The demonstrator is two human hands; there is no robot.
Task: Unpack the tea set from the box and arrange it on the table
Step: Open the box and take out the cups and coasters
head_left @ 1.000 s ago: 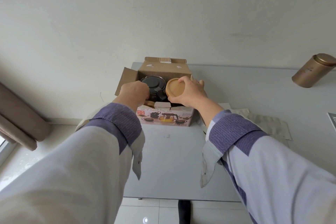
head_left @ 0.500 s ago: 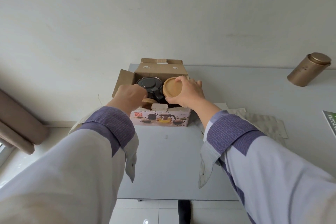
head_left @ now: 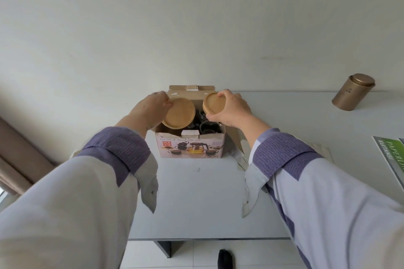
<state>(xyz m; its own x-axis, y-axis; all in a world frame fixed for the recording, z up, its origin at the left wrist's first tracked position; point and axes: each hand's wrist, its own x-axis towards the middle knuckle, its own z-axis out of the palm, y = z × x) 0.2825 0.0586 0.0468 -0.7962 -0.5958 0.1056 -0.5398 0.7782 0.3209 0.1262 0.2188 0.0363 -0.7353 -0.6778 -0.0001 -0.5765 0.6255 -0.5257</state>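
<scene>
An open cardboard tea set box stands on the grey table near the wall, with a picture of the set on its front. Above the box's left side, my left hand grips a larger round wooden coaster by its edge. My right hand holds a smaller round wooden coaster tilted above the right side. Dark glass cups show inside the box between and below the coasters. A small white piece sits at the front rim.
A gold cylindrical tin stands at the back right of the table. A green and white paper packet lies at the right edge. Pale flat packing sheets lie behind my right sleeve. A brown curtain hangs at the left.
Both hands have risen out of the box. My left hand now holds a larger wooden coaster that it did not show before. My right hand lifted its coaster higher.
</scene>
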